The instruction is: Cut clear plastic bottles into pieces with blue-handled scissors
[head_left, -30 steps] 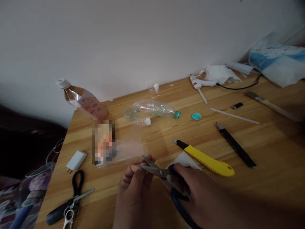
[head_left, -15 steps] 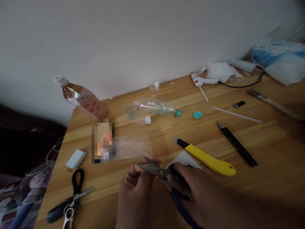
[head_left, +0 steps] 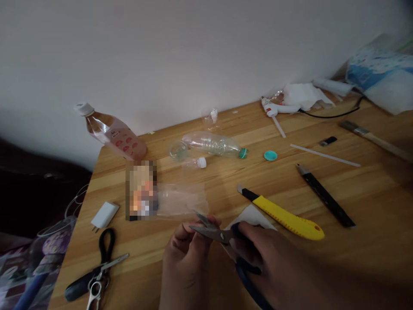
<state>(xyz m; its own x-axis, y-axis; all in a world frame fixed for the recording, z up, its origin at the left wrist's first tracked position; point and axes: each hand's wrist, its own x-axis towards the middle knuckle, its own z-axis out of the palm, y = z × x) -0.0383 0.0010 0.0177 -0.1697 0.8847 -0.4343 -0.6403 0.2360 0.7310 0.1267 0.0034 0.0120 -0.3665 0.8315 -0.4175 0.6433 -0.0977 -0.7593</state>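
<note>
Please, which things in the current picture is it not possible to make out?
All in the head view:
- Whether the left hand pinches anything: its fingers and the scissors hide this.
- Rest of the white sheet: covered by the right hand.
- Details of the pixelated object: blurred by mosaic.
- Handle end of the brush: cut off by the right edge.

At six o'clock, presents a left hand [head_left: 185,247], bare through the wrist [head_left: 180,277], marked there with a short, thin, curved line [head_left: 191,284]. At five o'clock, presents a right hand [head_left: 266,249], bare across back and thumb; continues toward four o'clock into a forearm [head_left: 316,277], blurred, too shadowed for detail.
</note>
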